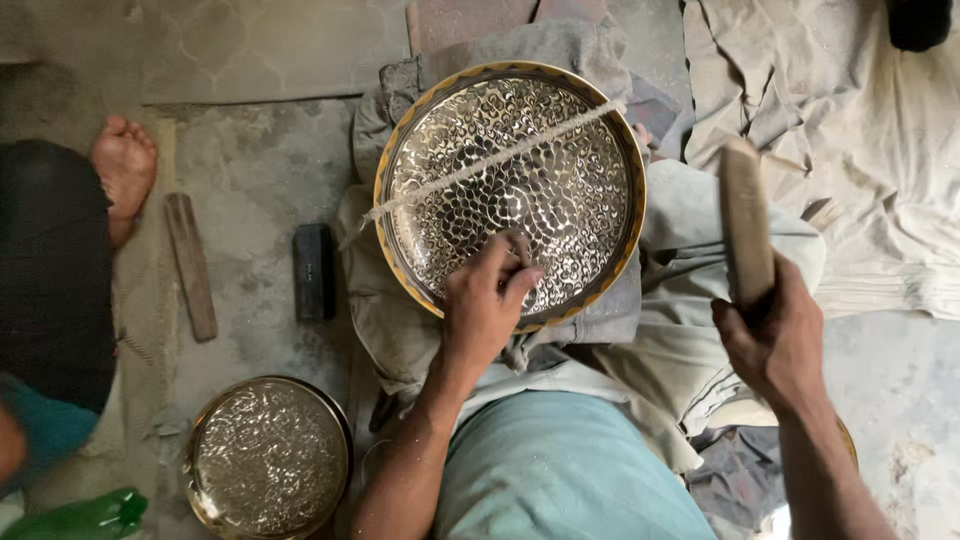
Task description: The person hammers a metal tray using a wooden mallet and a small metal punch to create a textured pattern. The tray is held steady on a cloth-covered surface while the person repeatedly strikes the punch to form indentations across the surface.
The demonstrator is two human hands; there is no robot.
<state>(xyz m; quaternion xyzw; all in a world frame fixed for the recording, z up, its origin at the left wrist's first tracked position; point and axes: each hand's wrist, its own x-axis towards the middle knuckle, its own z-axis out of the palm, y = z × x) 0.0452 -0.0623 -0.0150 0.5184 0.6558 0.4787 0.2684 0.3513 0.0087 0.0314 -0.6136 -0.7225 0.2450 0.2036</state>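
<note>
Step in hand, by appearance: hammering a pattern into the tray (560,190), centre frame, propped on cloth over the lap. Left hand (485,305) has its fingers pinched on a small punch against the tray's lower face. Right hand (775,340), at right, grips a wooden mallet (745,225), raised. A cord (490,160) crosses the tray.

Floor (260,170): dusty stone; second tray (268,458) lower left, wood strip (190,265), dark block (313,270). Another person's foot (125,170) upper left.

tray (560,170) under the left hand's fingers (500,262): shiny silver, hammered scale pattern, yellow-gold rim | mallet (745,225) in the right hand's fingers (745,318): dull brown | second tray (268,457) left of the fingers: silver, dimpled
</note>
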